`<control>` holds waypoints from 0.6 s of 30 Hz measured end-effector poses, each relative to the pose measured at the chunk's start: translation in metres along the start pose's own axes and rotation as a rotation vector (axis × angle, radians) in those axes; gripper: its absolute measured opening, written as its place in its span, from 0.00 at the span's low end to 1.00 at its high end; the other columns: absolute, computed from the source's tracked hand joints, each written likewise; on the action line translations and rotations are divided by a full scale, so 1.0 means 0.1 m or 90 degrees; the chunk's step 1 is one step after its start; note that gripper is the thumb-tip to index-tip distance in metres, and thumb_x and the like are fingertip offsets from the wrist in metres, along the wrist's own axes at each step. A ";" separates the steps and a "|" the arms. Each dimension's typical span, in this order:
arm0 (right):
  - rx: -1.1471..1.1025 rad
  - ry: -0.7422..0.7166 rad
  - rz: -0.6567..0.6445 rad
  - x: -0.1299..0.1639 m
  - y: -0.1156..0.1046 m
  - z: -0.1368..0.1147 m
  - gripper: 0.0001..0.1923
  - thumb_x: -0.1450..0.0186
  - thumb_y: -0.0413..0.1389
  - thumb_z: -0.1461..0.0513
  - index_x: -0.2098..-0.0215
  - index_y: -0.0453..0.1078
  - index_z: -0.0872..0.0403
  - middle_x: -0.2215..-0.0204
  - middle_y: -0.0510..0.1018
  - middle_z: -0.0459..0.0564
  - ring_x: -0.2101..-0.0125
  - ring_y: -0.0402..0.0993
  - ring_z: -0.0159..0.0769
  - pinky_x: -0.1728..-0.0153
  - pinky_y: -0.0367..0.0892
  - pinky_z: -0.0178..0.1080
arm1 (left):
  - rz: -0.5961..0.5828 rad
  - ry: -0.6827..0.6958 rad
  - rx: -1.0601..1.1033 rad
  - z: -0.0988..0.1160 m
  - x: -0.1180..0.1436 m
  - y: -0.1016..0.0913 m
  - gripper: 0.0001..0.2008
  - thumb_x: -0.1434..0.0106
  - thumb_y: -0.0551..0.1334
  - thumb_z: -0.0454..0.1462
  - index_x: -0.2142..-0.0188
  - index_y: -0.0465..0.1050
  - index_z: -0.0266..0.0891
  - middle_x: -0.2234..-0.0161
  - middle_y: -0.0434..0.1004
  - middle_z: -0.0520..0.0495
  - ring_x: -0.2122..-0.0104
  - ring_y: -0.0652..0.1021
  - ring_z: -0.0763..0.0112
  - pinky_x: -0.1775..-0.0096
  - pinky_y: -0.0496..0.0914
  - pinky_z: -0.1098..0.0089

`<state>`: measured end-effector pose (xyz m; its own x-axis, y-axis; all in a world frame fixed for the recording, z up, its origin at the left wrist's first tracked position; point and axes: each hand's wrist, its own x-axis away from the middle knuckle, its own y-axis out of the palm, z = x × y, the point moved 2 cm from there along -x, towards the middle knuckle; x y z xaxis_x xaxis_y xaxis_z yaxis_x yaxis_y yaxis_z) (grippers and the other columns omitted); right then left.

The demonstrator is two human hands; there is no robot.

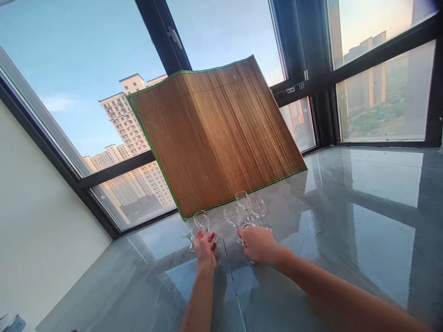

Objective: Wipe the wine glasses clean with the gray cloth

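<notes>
My left hand (pixel 205 249) is palm-up with its fingers loosely curled and apart. It is just in front of a clear stemmed glass (pixel 201 219), and nothing shows in its palm. Another stemmed glass (pixel 184 228) stands to its left. My right hand (pixel 259 245) is closed on a stemmed glass (pixel 248 226); the hand covers most of it, and only part of the rim shows. Around that hand stand a stemmed glass (pixel 231 215) at its left and, behind it, a rear glass (pixel 242 200) and a right-hand glass (pixel 257 207).
A brown bamboo mat (pixel 221 133) with green edging leans against the dark window frame behind the glasses. The glossy grey tiled surface (pixel 311 286) reflects the windows, and a grout line runs between my arms. A white wall (pixel 34 221) rises at left.
</notes>
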<state>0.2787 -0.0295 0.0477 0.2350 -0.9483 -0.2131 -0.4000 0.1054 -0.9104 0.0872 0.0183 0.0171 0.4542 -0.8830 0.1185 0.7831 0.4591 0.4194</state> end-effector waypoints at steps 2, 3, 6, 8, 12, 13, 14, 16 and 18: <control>0.028 -0.065 -0.016 0.01 -0.01 -0.04 0.12 0.44 0.56 0.68 0.63 0.77 0.53 0.64 0.82 0.59 0.62 0.79 0.52 0.66 0.66 0.42 | -0.027 -0.012 0.025 0.00 0.01 0.02 0.22 0.48 0.64 0.26 0.56 0.64 0.43 0.59 0.71 0.50 0.67 0.80 0.74 0.77 0.68 0.80; 0.045 -0.094 -0.021 0.02 -0.02 -0.06 0.12 0.44 0.56 0.67 0.63 0.77 0.54 0.64 0.82 0.60 0.63 0.79 0.52 0.66 0.66 0.42 | -0.042 -0.019 0.037 0.00 0.01 0.03 0.22 0.48 0.63 0.25 0.56 0.63 0.43 0.59 0.71 0.50 0.66 0.81 0.73 0.76 0.68 0.80; 0.081 -0.129 -0.033 0.03 -0.03 -0.07 0.12 0.43 0.55 0.67 0.63 0.78 0.55 0.64 0.82 0.61 0.63 0.80 0.52 0.67 0.67 0.43 | -0.080 -0.044 0.065 0.02 0.02 0.05 0.20 0.48 0.63 0.24 0.58 0.64 0.42 0.60 0.71 0.50 0.64 0.81 0.72 0.74 0.70 0.80; 0.100 -0.122 -0.043 0.04 -0.03 -0.07 0.13 0.41 0.54 0.66 0.62 0.79 0.56 0.62 0.82 0.62 0.62 0.80 0.52 0.66 0.68 0.43 | -0.093 -0.060 0.077 0.02 0.02 0.05 0.19 0.48 0.63 0.25 0.59 0.64 0.42 0.61 0.71 0.50 0.65 0.81 0.72 0.73 0.71 0.80; 0.125 -0.104 -0.056 0.04 -0.04 -0.06 0.14 0.40 0.54 0.64 0.61 0.79 0.57 0.61 0.82 0.63 0.62 0.80 0.54 0.66 0.71 0.45 | -0.093 -0.080 0.083 0.01 0.00 0.04 0.17 0.47 0.61 0.25 0.59 0.65 0.41 0.64 0.72 0.50 0.71 0.79 0.77 0.72 0.72 0.79; 0.125 -0.100 -0.058 0.04 -0.04 -0.06 0.14 0.40 0.54 0.63 0.61 0.79 0.57 0.61 0.82 0.63 0.62 0.80 0.54 0.66 0.71 0.46 | -0.093 -0.082 0.081 0.01 -0.01 0.04 0.17 0.47 0.61 0.24 0.60 0.66 0.41 0.65 0.71 0.50 0.72 0.78 0.77 0.72 0.72 0.79; 0.126 -0.097 -0.059 0.03 -0.04 -0.06 0.14 0.40 0.54 0.63 0.61 0.79 0.57 0.61 0.82 0.63 0.61 0.80 0.54 0.65 0.72 0.46 | -0.093 -0.082 0.080 0.01 -0.01 0.04 0.17 0.47 0.60 0.24 0.60 0.66 0.41 0.66 0.71 0.50 0.73 0.77 0.77 0.72 0.72 0.79; 0.126 -0.090 -0.060 0.03 -0.04 -0.06 0.15 0.40 0.53 0.63 0.60 0.80 0.57 0.61 0.82 0.63 0.61 0.80 0.54 0.64 0.72 0.47 | -0.094 -0.079 0.077 0.00 0.00 0.04 0.17 0.48 0.60 0.25 0.60 0.67 0.41 0.68 0.70 0.51 0.74 0.77 0.77 0.72 0.73 0.78; 0.125 -0.083 -0.061 0.01 -0.02 -0.05 0.15 0.39 0.52 0.62 0.60 0.80 0.57 0.60 0.82 0.63 0.60 0.80 0.54 0.63 0.72 0.48 | -0.095 -0.072 0.071 -0.02 0.02 0.05 0.16 0.48 0.60 0.27 0.59 0.68 0.41 0.70 0.69 0.52 0.76 0.75 0.77 0.73 0.72 0.76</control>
<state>0.2757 -0.0324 0.0512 0.3804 -0.9117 -0.1552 -0.1936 0.0856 -0.9773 0.0929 0.0195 0.0181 0.2808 -0.9488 0.1446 0.7834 0.3136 0.5366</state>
